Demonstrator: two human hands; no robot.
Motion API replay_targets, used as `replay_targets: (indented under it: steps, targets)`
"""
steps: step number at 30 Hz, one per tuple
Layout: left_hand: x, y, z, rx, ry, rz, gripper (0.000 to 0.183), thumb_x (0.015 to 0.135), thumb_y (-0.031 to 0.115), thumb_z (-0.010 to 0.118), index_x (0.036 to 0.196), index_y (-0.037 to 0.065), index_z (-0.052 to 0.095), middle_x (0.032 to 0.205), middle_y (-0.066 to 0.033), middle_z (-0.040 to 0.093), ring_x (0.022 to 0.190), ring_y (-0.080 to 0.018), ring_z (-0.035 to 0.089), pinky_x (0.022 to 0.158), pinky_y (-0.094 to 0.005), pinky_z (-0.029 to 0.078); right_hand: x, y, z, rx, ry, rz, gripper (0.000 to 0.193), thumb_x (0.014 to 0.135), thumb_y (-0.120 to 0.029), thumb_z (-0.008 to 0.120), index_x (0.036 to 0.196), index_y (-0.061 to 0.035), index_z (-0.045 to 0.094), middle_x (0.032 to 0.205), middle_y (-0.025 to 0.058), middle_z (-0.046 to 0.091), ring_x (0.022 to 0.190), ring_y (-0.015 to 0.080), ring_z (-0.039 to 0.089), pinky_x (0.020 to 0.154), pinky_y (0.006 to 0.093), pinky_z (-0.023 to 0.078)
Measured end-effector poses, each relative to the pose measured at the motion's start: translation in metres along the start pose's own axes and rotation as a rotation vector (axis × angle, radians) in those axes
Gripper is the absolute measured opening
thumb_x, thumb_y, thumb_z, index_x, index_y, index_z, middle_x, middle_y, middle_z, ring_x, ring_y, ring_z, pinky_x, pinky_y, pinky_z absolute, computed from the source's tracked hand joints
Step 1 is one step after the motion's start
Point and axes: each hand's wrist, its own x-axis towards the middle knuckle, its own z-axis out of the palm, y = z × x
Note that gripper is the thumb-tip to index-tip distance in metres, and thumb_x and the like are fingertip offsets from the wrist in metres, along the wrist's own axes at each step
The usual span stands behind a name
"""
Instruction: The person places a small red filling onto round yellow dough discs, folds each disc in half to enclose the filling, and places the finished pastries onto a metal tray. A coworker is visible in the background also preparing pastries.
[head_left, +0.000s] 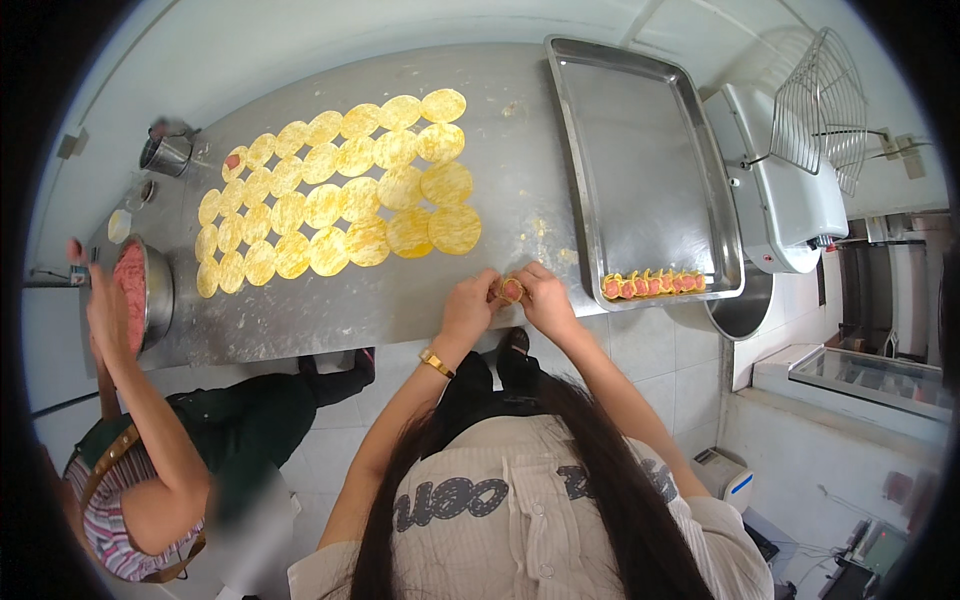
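Between the fingers of both hands, at the front edge of the metal table (380,320), is a small open-topped dumpling (511,290) with a yellow wrapper. My left hand (470,306) is closed on its left side and my right hand (547,303) on its right; the fingertips partly hide it. Beyond my left hand lie rows of round yellow wrappers (323,205). A dab of pink filling (233,161) sits on the far-left wrapper. To my right, a large metal tray (650,170) holds a row of filled dumplings (655,285) along its near edge.
At left, a co-worker's hand (108,315) is by a metal bowl (158,300) of pink minced filling. Behind it stand a metal cup (166,155) and small containers. A white machine (780,180) with a wire rack (825,110) stands right of the tray.
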Motion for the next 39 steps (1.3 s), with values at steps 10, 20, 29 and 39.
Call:
replay_targets:
  steps: [10,20,29,39]
  targets:
    - [-0.003,0.001,-0.003,0.016,0.056,0.009,0.032,0.071,0.017,0.079,0.091,0.006,0.056,0.075,-0.01,0.062,0.069,-0.0273,0.063,0.061,-0.0385,0.048,0.004,-0.006,0.001,-0.005,0.016,-0.059,0.046,0.066,0.012,0.059,0.109,-0.0041,0.064,0.101,0.0155,0.06,0.089,0.0359,0.06,0.074,0.0398,0.051]
    - [-0.007,-0.013,-0.006,-0.098,0.019,-0.026,0.03,0.072,0.018,0.078,0.09,0.005,0.057,0.075,-0.0129,0.062,0.07,-0.0303,0.062,0.062,-0.0387,0.048,0.006,-0.019,0.006,-0.102,0.054,-0.171,0.037,0.067,0.009,0.062,0.101,-0.0057,0.063,0.1,0.0129,0.06,0.092,0.0325,0.06,0.078,0.04,0.051]
    - [-0.033,-0.03,-0.036,-0.14,0.002,-0.197,0.023,0.075,0.01,0.075,0.092,0.001,0.062,0.074,-0.0085,0.065,0.065,-0.0165,0.062,0.062,-0.0291,0.049,-0.025,0.053,-0.107,0.058,0.279,-0.03,0.034,0.068,0.006,0.064,0.1,-0.002,0.066,0.098,0.0146,0.065,0.092,0.0334,0.063,0.08,0.0386,0.052]
    - [-0.041,0.029,0.013,-0.115,0.152,-0.219,0.019,0.079,0.005,0.072,0.093,-0.001,0.062,0.078,-0.0068,0.067,0.067,-0.0105,0.062,0.061,-0.0244,0.05,-0.105,0.249,-0.264,-0.228,0.176,0.444,0.03,0.063,-0.006,0.071,0.093,-0.0056,0.07,0.086,0.0144,0.065,0.081,0.0302,0.065,0.073,0.0366,0.051]
